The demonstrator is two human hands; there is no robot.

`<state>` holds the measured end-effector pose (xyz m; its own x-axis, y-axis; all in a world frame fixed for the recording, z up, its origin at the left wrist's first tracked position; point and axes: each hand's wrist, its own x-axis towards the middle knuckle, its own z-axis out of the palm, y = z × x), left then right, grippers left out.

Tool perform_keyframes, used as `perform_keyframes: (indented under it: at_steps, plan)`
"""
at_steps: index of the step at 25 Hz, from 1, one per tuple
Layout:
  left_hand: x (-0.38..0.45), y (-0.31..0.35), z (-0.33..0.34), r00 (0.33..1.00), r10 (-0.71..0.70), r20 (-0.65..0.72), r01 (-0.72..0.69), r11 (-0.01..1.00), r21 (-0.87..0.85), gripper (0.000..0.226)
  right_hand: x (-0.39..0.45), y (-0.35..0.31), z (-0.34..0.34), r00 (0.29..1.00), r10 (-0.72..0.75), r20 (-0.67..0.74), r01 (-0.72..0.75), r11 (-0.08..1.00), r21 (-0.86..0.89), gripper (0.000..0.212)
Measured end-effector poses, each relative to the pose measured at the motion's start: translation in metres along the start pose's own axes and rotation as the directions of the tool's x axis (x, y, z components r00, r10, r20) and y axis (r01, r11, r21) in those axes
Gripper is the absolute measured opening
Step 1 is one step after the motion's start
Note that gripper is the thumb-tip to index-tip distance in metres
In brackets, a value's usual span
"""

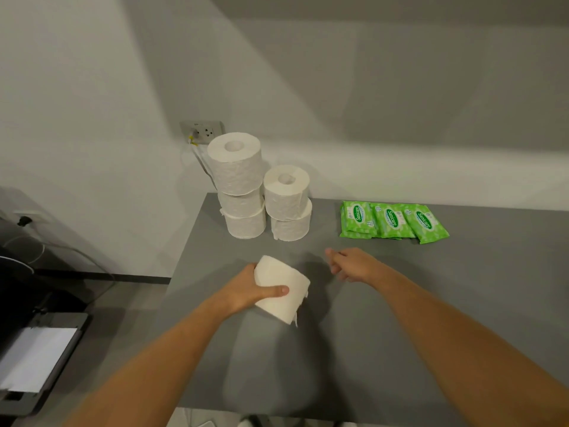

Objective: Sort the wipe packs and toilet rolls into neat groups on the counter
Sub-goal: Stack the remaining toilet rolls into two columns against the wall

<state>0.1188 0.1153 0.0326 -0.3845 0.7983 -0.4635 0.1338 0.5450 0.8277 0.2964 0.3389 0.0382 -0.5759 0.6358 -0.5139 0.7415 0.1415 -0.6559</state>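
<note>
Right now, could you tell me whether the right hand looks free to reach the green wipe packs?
Probably yes. The right hand is empty, fingers loose, and only bare counter lies between it and the wipe packs. The toilet roll in the left hand is off to the side.

Wall socket (203, 132) w/ cable, printer (34, 349) (paper loaded) at left.

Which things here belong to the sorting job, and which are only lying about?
Belong to the job:
- white toilet roll held in the left hand
- two stacks of white toilet rolls
- three green wipe packs in a row
- grey counter

Only lying about:
- grey wall socket
- black printer with white paper
</note>
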Motion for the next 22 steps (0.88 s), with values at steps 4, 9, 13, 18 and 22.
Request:
perform_keyframes:
  at_steps: [4, 9, 13, 18, 22]
  plan:
    - [0.007, 0.027, 0.000, 0.971, 0.059, -0.230, -0.092, 0.986, -0.136, 0.086, -0.016, -0.017, 0.003, 0.982, 0.008, 0.190, -0.039, 0.987, 0.158, 0.077]
    - [0.012, 0.056, 0.015, 0.938, 0.093, -0.333, -0.182, 0.952, -0.245, 0.098, -0.023, -0.041, 0.006, 0.959, -0.137, 0.249, 0.039, 0.930, 0.365, 0.087]
    - [0.008, 0.069, 0.022, 0.957, 0.148, -0.248, -0.202, 0.958, -0.205, 0.094, -0.020, -0.051, 0.001, 0.933, -0.279, 0.225, 0.156, 0.882, 0.445, 0.061]
    - [0.008, 0.075, 0.011, 0.964, 0.172, -0.204, -0.211, 0.960, -0.185, 0.094, -0.016, -0.056, -0.011, 0.918, -0.362, 0.161, 0.268, 0.867, 0.420, 0.051]
    - [0.009, 0.077, -0.002, 0.956, 0.209, -0.204, -0.245, 0.955, -0.167, 0.085, -0.014, -0.071, -0.025, 0.915, -0.403, 0.008, 0.363, 0.834, 0.415, 0.043]
